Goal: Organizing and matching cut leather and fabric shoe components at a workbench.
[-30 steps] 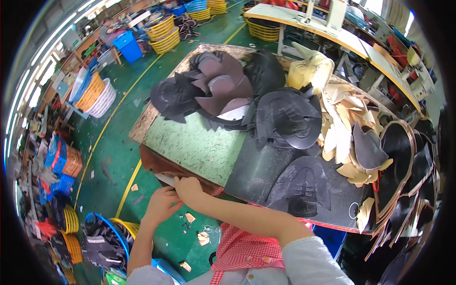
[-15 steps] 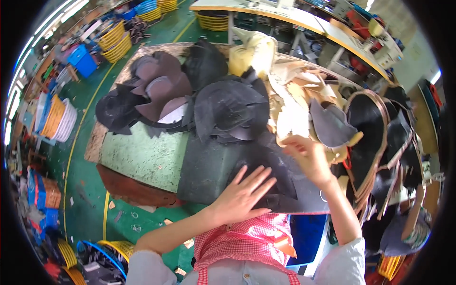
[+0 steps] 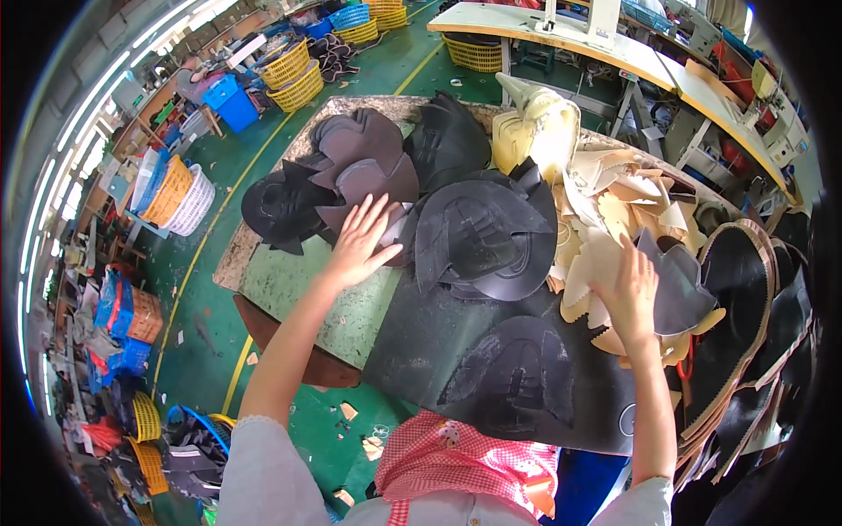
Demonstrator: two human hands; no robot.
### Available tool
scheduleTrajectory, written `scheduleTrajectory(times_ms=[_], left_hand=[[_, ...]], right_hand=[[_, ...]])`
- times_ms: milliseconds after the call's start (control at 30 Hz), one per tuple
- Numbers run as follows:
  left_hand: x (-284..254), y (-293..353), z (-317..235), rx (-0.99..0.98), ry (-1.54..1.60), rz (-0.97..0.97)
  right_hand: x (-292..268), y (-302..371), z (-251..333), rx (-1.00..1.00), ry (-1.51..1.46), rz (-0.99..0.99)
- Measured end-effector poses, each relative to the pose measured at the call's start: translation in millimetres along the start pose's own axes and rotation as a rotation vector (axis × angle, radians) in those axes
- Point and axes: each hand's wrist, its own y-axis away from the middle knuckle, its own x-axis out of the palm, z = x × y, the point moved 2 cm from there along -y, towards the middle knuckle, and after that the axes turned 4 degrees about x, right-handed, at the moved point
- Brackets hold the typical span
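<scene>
My left hand (image 3: 358,243) is open, fingers spread, at the front of a stack of brown curved cut pieces (image 3: 379,177) and a small white piece. My right hand (image 3: 630,294) reaches onto a pile of cream and tan cut pieces (image 3: 614,210); its fingers are stretched out over a cream piece, and the thumb stands apart. A dark grey pointed piece (image 3: 680,289) lies beside it. In front of me, a black curved piece (image 3: 516,373) rests flat on the black mat (image 3: 412,346). A stack of black curved pieces (image 3: 487,237) stands between my hands.
More black pieces (image 3: 285,206) lie at the table's far left. A yellowish bundle (image 3: 539,127) stands at the back. Large black pieces with tan edges (image 3: 732,307) hang at the right. A white worktable (image 3: 561,39) stands beyond; baskets (image 3: 294,74) line the left floor.
My left hand has left the black piece on the mat and moved up and left to the brown stack. My right hand remains at the cream pile. The view has shifted.
</scene>
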Motion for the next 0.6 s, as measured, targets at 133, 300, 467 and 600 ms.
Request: scheduleTrajectory(times_ms=[133, 300, 467, 600], left_hand=[[-12.5, 2.4, -1.1, 0.080, -0.007, 0.050], [-6.1, -2.1, 8.1, 0.054, 0.215, -0.019], [-10.3, -2.4, 25.9, -0.048, 0.647, -0.066], [-14.2, -4.4, 7.7, 0.084, 0.280, 0.047]], right_hand=[[-27.7, 4.2, 55.1, -0.252, -0.088, -0.307], [6.1, -9.4, 157.5, -0.790, -0.356, -0.063], [6.5, -47.7, 127.2, -0.446, -0.501, -0.052], [14.8, -24.2, 105.0, -0.445, -0.444, -0.021]])
